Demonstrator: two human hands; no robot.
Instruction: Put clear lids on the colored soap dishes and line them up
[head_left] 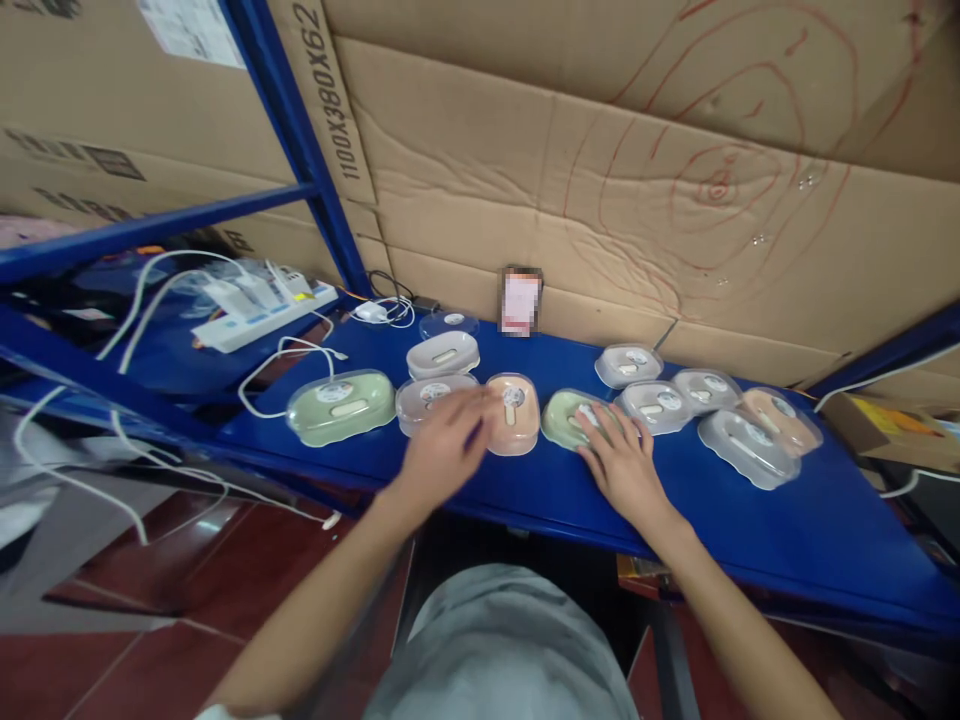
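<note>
Oval plastic boxes with clear lids and round stickers, looking like soap boxes, stand across the blue shelf. Blurred, my left hand (pixel 446 440) is over the front of a pale grey box (pixel 416 398), its fingertips by the left edge of an orange box (pixel 517 430); whether it grips anything is unclear. With fingers spread, my right hand (pixel 622 460) lies on the lid of a green box (pixel 561 420) and covers its right part. Another green box (pixel 341 405) is at the left. A grey base (pixel 442 357) sits behind, near a loose clear lid (pixel 448 325).
Several more lidded boxes, among them a grey one (pixel 750 450), are grouped at the right. A phone (pixel 521 300) leans against the cardboard wall (pixel 465 150). At the left are a white power strip (pixel 262 318) and loose white cables. Blue posts (pixel 300 130) frame the shelf (pixel 465 495).
</note>
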